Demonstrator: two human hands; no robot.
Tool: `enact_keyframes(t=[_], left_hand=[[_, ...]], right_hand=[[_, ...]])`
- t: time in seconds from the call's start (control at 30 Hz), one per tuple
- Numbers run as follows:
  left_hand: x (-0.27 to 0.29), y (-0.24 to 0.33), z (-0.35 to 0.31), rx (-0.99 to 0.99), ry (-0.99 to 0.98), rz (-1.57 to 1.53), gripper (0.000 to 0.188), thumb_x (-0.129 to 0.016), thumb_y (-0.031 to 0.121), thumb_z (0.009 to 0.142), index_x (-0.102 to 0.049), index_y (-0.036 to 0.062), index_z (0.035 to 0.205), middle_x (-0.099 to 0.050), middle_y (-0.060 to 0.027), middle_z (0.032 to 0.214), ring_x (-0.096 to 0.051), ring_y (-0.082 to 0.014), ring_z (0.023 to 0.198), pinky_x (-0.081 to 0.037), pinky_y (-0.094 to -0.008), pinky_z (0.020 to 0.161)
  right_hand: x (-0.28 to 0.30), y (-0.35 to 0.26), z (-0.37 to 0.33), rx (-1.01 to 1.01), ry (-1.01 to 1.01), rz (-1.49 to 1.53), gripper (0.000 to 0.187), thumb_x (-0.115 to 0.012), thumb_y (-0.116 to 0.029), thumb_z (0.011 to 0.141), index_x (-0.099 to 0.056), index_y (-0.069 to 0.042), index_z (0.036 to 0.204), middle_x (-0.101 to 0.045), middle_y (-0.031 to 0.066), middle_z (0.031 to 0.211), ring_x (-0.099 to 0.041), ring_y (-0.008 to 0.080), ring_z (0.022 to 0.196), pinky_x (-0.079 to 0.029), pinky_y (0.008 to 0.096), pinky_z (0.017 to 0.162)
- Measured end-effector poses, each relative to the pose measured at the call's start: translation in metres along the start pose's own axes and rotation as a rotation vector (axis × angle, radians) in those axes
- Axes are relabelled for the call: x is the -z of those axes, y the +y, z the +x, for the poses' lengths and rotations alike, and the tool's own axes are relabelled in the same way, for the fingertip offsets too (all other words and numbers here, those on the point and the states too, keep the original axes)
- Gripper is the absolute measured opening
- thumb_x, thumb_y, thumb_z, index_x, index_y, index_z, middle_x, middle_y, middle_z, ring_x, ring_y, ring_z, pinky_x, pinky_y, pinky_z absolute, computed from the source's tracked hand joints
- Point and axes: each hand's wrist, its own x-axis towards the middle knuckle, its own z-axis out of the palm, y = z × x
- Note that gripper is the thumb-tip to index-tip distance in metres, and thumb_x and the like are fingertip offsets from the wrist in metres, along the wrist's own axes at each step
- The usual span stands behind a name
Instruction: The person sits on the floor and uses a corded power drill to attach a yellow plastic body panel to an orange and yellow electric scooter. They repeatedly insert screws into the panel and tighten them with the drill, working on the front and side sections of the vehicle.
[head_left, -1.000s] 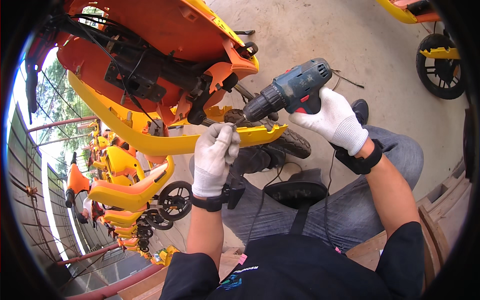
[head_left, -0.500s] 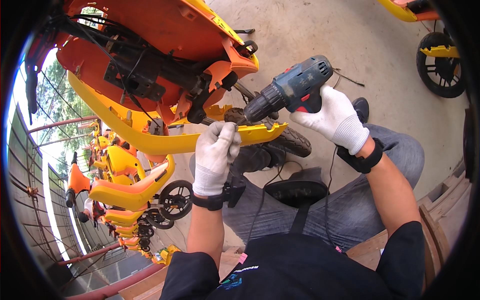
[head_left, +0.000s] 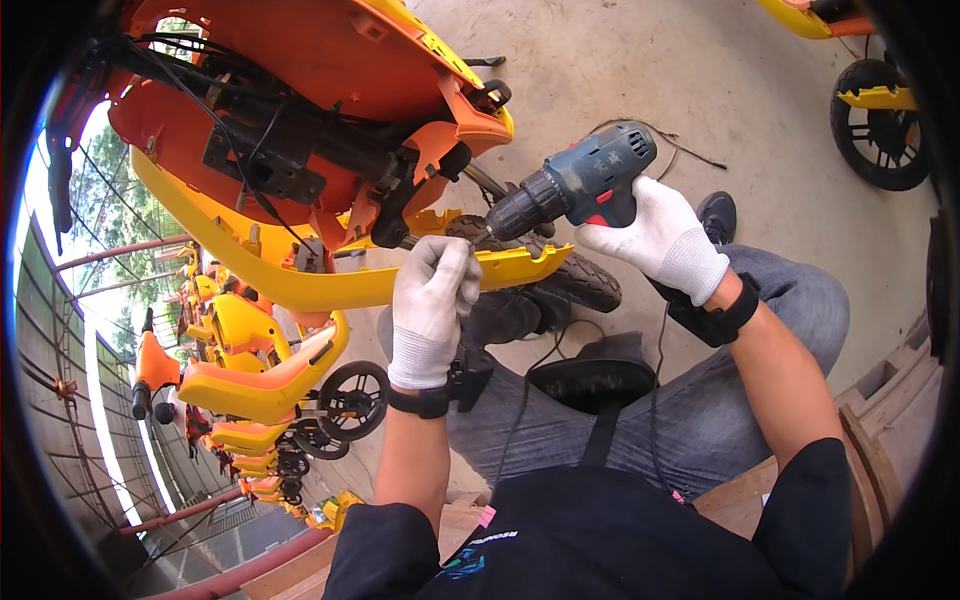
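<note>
My right hand (head_left: 655, 232), in a white glove, grips the handle of a dark blue cordless drill (head_left: 590, 172). The drill slants down to the left, its black chuck beside the fingertips of my left hand (head_left: 432, 300). That hand is gloved too, its thumb and fingers pinched together at the bit's end; what lies between them is too small to make out. Right behind these fingers runs the edge of a curved yellow body panel (head_left: 350, 287). It belongs to a scooter with an orange inner shell (head_left: 390, 70) and a black frame tube.
Below the yellow panel a black tyre (head_left: 585, 285) shows. More yellow scooters (head_left: 250, 385) stand in a row at left, with a person among them. At upper right is another scooter wheel (head_left: 880, 125). A thin wire (head_left: 690, 150) lies on the concrete floor; wooden boards (head_left: 880, 420) are at right.
The drill's rear end and my right hand have shifted slightly left and down. My left hand stays pinched at the panel edge.
</note>
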Motion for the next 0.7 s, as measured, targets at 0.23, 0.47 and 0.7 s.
enact_keyframes(t=[0.23,0.47,0.7], left_hand=[[-0.002,0.003,0.001,-0.003,-0.048,-0.042,0.035,-0.048,0.032,0.105,-0.059,-0.0011,0.109,-0.059,-0.0039,0.083,-0.051,-0.0068,0.063,-0.038,-0.018,0.053],[0.001,0.004,0.006,-0.05,-0.009,-0.081,0.039,-0.044,0.03,0.106,-0.058,-0.0054,0.112,-0.055,-0.0029,0.08,-0.047,-0.0074,0.062,-0.035,-0.0197,0.052],[0.023,0.017,0.017,-0.118,0.157,-0.015,0.029,-0.051,0.018,0.102,-0.056,-0.0056,0.118,-0.041,0.0035,0.069,-0.034,-0.0038,0.053,-0.025,-0.0197,0.047]], right_hand=[[0.001,0.001,0.004,-0.023,-0.063,-0.064,0.048,-0.078,-0.039,0.078,-0.066,-0.001,0.103,-0.07,0.0136,0.089,-0.068,0.0238,0.084,-0.052,0.0344,0.08],[-0.002,0.016,0.007,0.003,-0.053,0.105,0.051,-0.074,-0.049,0.077,-0.07,-0.005,0.103,-0.072,0.0162,0.09,-0.069,0.0305,0.088,-0.052,0.0369,0.083],[0.007,0.037,0.03,-0.039,-0.037,0.086,0.05,-0.074,-0.049,0.079,-0.07,-0.005,0.102,-0.072,0.013,0.092,-0.069,0.0261,0.09,-0.052,0.0358,0.084]])
